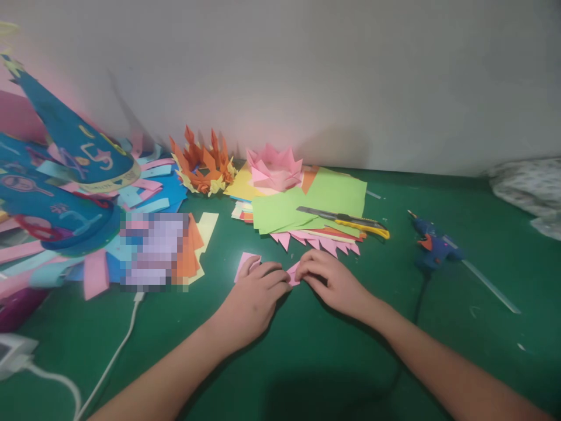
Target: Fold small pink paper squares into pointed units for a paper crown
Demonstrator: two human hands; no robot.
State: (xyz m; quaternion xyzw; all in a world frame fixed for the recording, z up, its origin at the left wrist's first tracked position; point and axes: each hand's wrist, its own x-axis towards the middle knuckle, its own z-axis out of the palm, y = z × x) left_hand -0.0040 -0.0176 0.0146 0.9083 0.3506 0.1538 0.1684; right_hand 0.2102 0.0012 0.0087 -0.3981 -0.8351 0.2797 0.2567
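Observation:
Low over the green tabletop, my left hand [262, 292] has its fingers bent and pressed together onto a small piece of pink paper [294, 275]. My right hand [331, 280] pinches the same piece from its right side, between thumb and fingertips. Much of that paper is hidden under the fingers. Another pink paper piece [243, 266] lies flat by the left hand's thumb and index finger, partly covered. Just beyond the hands, cut pink paper points [326, 242] stick out from under a stack of green paper [337, 190].
A yellow utility knife [359, 224] lies on the stack. Behind stand a pink paper crown [276, 169] and an orange crown [204, 169]. A blue glue gun [436, 248] rests right, its glue stick protruding. Blue cone hats [74, 128] and a white cable [129, 333] are left.

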